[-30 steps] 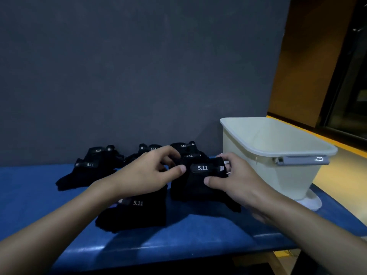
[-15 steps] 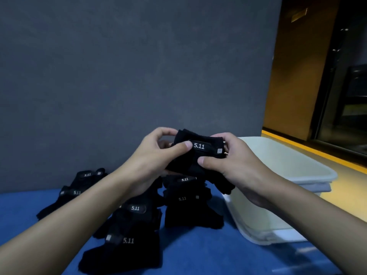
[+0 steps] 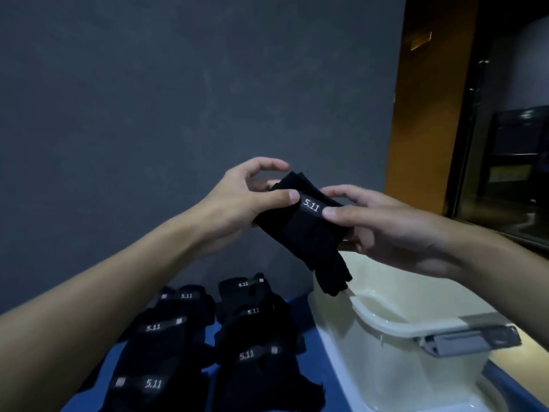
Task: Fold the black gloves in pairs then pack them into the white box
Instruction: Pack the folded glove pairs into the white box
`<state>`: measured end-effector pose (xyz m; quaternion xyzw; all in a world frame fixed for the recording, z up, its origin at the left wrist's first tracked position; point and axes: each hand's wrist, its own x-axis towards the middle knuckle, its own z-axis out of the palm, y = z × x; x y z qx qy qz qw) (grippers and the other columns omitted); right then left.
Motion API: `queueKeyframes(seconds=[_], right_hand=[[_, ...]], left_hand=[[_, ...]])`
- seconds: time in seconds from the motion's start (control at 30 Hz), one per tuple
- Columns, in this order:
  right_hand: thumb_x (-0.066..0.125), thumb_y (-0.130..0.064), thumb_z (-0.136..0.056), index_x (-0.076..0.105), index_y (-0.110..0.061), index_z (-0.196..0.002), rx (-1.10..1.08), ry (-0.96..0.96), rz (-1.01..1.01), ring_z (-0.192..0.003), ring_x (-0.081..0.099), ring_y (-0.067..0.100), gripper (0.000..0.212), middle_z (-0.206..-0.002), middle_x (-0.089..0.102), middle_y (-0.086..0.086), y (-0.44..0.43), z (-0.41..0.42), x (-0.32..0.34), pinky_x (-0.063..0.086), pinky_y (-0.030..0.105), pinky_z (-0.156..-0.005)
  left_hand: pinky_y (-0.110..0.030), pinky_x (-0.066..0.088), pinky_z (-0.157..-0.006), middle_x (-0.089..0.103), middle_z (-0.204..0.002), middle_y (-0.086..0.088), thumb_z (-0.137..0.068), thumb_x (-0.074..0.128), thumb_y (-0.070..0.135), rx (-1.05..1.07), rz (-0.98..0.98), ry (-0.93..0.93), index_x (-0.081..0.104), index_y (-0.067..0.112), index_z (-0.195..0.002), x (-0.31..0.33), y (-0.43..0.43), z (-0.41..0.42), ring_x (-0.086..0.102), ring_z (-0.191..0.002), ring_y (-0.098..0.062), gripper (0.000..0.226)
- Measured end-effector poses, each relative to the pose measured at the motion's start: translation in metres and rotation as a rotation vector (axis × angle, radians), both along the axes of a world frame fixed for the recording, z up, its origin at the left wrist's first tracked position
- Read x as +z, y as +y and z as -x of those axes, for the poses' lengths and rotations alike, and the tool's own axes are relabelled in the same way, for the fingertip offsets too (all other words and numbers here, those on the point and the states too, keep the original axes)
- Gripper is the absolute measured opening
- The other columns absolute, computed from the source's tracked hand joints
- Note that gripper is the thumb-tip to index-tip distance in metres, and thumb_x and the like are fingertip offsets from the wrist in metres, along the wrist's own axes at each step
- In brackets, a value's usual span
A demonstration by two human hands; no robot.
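Folded black glove pair (image 3: 300, 233) is held in the air at centre, tilted, its cuff toward 11 o'clock and its finger end hanging toward 5 o'clock over the white box (image 3: 380, 322), which sits at 4 o'clock. Left hand (image 3: 243, 200) pinches the pair from 9 o'clock, thumb beside the 5.11 tab, index finger lifted off; right hand (image 3: 383, 224) grips from 3 o'clock, thumb on the tab, fingers curled behind. More black gloves (image 3: 208, 337) lie heaped at 7 o'clock on the blue table (image 3: 300, 303), just beside the box.

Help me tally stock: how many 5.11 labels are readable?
7. One on the held glove; six on the table pile: three in the left column, three in the right column. More may be hidden underneath.
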<state>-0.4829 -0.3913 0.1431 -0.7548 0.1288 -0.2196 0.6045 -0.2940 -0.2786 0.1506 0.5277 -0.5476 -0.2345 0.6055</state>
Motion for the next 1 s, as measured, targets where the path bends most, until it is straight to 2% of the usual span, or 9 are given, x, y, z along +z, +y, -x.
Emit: queueKeyframes(seconds=[0.13, 0.27, 0.33, 0.4, 0.5, 0.67, 0.8, 0.9, 1.0], right_hand=[[0.067, -0.022, -0.078, 0.056, -0.023, -0.129, 0.021, 0.025, 0.033, -0.120, 0.058, 0.031, 0.052, -0.125, 0.065, 0.014, -0.024, 0.002, 0.004, 0.038, 0.048, -0.109], [0.067, -0.016, -0.078, 0.053, -0.017, -0.128, -0.018, -0.026, 0.036, -0.107, 0.064, 0.029, 0.051, -0.117, 0.067, 0.020, -0.043, 0.005, 0.002, 0.049, 0.045, -0.096], [0.068, -0.010, -0.085, 0.051, -0.017, -0.128, -0.037, -0.032, 0.049, -0.097, 0.068, 0.024, 0.047, -0.105, 0.071, 0.014, -0.051, 0.006, 0.000, 0.054, 0.037, -0.081], [0.062, -0.005, -0.090, 0.049, -0.016, -0.128, -0.077, -0.026, 0.054, -0.090, 0.069, 0.021, 0.042, -0.099, 0.071, 0.013, -0.057, 0.008, -0.005, 0.052, 0.033, -0.075], [0.061, -0.004, -0.091, 0.048, -0.017, -0.128, -0.134, 0.005, 0.044, -0.076, 0.070, 0.015, 0.042, -0.090, 0.074, 0.007, -0.066, 0.010, -0.014, 0.050, 0.036, -0.078], [0.065, -0.010, -0.089, 0.049, -0.021, -0.127, -0.274, 0.125, 0.012, -0.100, 0.069, 0.033, 0.042, -0.104, 0.073, 0.011, -0.083, 0.022, -0.029, 0.055, 0.044, -0.092], [0.066, -0.010, -0.089, 0.051, -0.015, -0.120, -0.381, 0.303, -0.047, -0.087, 0.069, 0.029, 0.035, -0.098, 0.073, 0.016, -0.091, 0.024, -0.040, 0.059, 0.040, -0.084], [0.063, -0.005, -0.091, 0.052, -0.008, -0.112, -0.407, 0.419, -0.106, -0.072, 0.063, 0.024, 0.023, -0.094, 0.065, 0.016, -0.094, 0.013, -0.049, 0.060, 0.034, -0.069], [0.054, 0.001, -0.095, 0.054, -0.006, -0.095, -0.358, 0.485, -0.181, -0.077, 0.065, 0.026, 0.007, -0.093, 0.063, 0.017, -0.096, -0.002, -0.061, 0.059, 0.036, -0.076]], left_hand=[[-0.028, 0.053, -0.077, 0.073, -0.087, 0.006, -0.087, 0.071, 0.007, -0.074, -0.024, -0.061, 0.059, 0.021, -0.123, 0.016, -0.025, -0.002, 0.069, -0.086, -0.014, 0.041], [-0.030, 0.052, -0.079, 0.074, -0.089, 0.006, -0.088, 0.071, 0.007, -0.100, -0.046, -0.089, 0.058, 0.019, -0.125, 0.019, -0.053, -0.002, 0.069, -0.087, -0.014, 0.041], [-0.034, 0.053, -0.081, 0.075, -0.100, -0.004, -0.086, 0.074, 0.008, -0.084, -0.050, -0.102, 0.060, 0.020, -0.121, 0.015, -0.068, -0.002, 0.070, -0.090, -0.017, 0.039], [-0.037, 0.054, -0.084, 0.072, -0.113, -0.011, -0.080, 0.080, 0.013, -0.052, -0.057, -0.112, 0.063, 0.022, -0.115, 0.010, -0.081, -0.001, 0.071, -0.094, -0.020, 0.040], [-0.038, 0.055, -0.088, 0.069, -0.121, -0.011, -0.070, 0.083, 0.025, -0.032, -0.084, -0.125, 0.066, 0.025, -0.111, -0.001, -0.097, -0.002, 0.070, -0.104, -0.022, 0.045], [-0.030, 0.055, -0.086, 0.065, -0.122, -0.010, -0.083, 0.079, 0.020, 0.005, -0.153, -0.278, 0.064, 0.021, -0.114, -0.022, -0.111, -0.012, 0.065, -0.095, -0.010, 0.034], [-0.022, 0.050, -0.099, 0.065, -0.122, 0.000, -0.083, 0.079, 0.032, 0.022, -0.281, -0.493, 0.064, 0.027, -0.114, -0.044, -0.106, -0.028, 0.065, -0.110, -0.006, 0.035], [-0.023, 0.043, -0.108, 0.065, -0.123, 0.015, -0.074, 0.078, 0.057, -0.005, -0.362, -0.615, 0.065, 0.031, -0.119, -0.058, -0.101, -0.031, 0.057, -0.118, 0.008, 0.053], [-0.025, 0.039, -0.113, 0.059, -0.131, 0.022, -0.058, 0.066, 0.077, 0.009, -0.422, -0.664, 0.059, 0.031, -0.131, -0.063, -0.095, -0.028, 0.050, -0.124, 0.012, 0.086]])
